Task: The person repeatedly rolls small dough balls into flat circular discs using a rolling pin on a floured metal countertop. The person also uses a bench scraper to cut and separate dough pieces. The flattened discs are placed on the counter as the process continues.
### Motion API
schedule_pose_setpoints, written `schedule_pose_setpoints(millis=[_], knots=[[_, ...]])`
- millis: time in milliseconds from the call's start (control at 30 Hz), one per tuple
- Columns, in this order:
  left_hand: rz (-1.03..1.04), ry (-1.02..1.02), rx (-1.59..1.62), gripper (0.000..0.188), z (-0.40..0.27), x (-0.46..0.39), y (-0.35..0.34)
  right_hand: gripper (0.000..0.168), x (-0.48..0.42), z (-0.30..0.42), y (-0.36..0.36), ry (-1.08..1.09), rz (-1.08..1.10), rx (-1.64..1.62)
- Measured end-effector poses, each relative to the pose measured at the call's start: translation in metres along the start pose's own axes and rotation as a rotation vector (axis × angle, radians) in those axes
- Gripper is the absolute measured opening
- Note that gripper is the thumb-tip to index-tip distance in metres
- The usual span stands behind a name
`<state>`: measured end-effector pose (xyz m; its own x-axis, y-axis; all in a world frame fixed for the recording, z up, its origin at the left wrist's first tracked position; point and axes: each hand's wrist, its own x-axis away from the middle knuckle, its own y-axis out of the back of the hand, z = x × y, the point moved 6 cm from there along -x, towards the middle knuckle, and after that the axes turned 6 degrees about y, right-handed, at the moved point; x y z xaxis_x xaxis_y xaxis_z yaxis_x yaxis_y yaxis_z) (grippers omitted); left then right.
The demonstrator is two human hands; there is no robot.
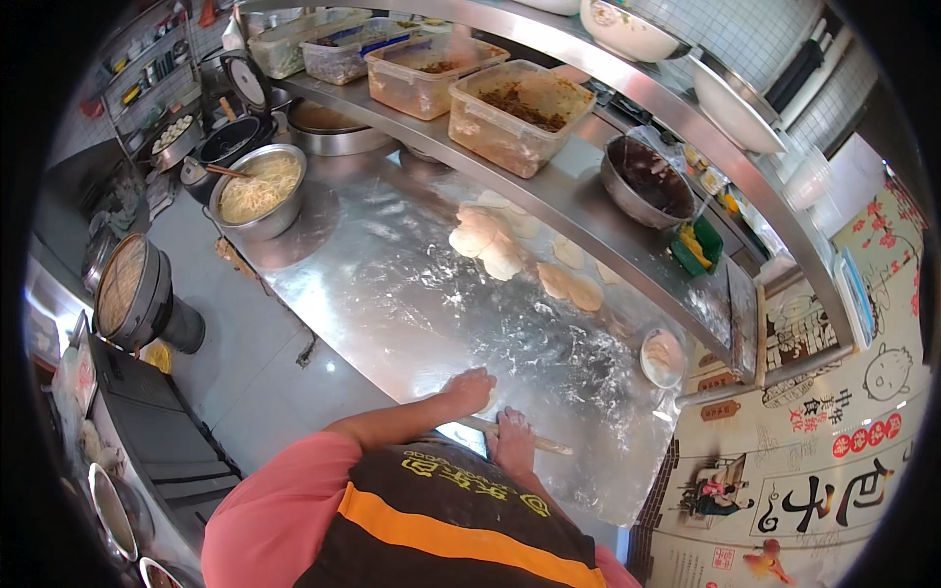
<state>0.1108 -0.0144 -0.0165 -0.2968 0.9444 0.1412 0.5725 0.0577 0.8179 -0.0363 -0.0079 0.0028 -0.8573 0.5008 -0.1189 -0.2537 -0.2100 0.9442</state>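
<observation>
Near the front edge of the floured steel table (412,323), my right hand (513,439) rests on a wooden rolling pin (551,445), which sticks out to its right. Just left of it, my left hand (469,391) has its fingers bent over a small pale piece of dough (490,400), mostly hidden under them. Flattened dough rounds (489,239) lie in an overlapping pile towards the back of the table. More rounds (570,287) lie right of that pile. A small bowl of flour (662,358) stands at the table's right side.
A metal bowl of pale shreds (257,191) with chopsticks stands at the back left. Along the raised steel shelf (412,117) are a plastic tub of filling (522,117), a metal bowl of dark filling (647,180) and a green container (697,246). A round steamer (125,290) is at the left.
</observation>
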Motion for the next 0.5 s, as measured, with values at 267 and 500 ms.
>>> schedule_pose_setpoints(millis=[267, 500], knots=[[0.114, -0.082, -0.073, 0.033, -0.029, 0.009, 0.024, 0.044, -0.069, -0.046, 0.004, -0.246, -0.027, 0.015], [0.157, -0.027, 0.081, 0.029, 0.001, -0.010, -0.015, 0.045, 0.000, -0.017, -0.010, -0.130, -0.042, 0.138]])
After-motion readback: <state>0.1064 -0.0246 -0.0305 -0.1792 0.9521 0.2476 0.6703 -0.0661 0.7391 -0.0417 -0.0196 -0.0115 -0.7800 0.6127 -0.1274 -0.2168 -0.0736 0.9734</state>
